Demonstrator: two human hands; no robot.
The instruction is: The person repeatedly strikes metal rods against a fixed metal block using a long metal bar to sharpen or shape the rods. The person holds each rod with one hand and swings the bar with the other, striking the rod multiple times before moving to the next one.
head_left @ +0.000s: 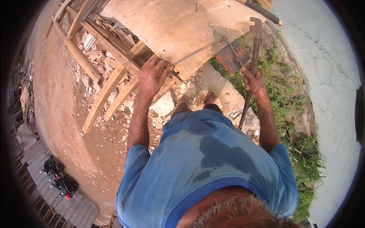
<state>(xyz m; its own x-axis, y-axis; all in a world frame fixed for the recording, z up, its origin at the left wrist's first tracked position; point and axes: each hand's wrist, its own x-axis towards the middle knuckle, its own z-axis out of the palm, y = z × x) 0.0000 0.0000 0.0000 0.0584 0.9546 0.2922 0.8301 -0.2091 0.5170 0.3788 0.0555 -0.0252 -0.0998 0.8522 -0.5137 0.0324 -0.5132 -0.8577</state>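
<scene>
My left hand (154, 74) is closed at the near left edge of a plywood board (182, 30), with the end of a thin steel rod (195, 51) under its fingers. From there the rod runs across the board to a sharp bend, then angles down toward my right hand (254, 80). That hand is wrapped round a long dark metal bar (256, 45) with a notched, hook-like head. The rod's other end reaches my right thumb; whether it is gripped too I cannot tell. Beneath this end lies a dark, reddish flat block (234, 57) at the board's right edge.
Nails (196, 7) stick up from the board. Timber beams (104, 98) and a bamboo pole (80, 55) lie left, over broken rubble (163, 104). Weeds (292, 125) grow along a cracked pale wall (327, 76) at right. A motorcycle (61, 178) stands far left.
</scene>
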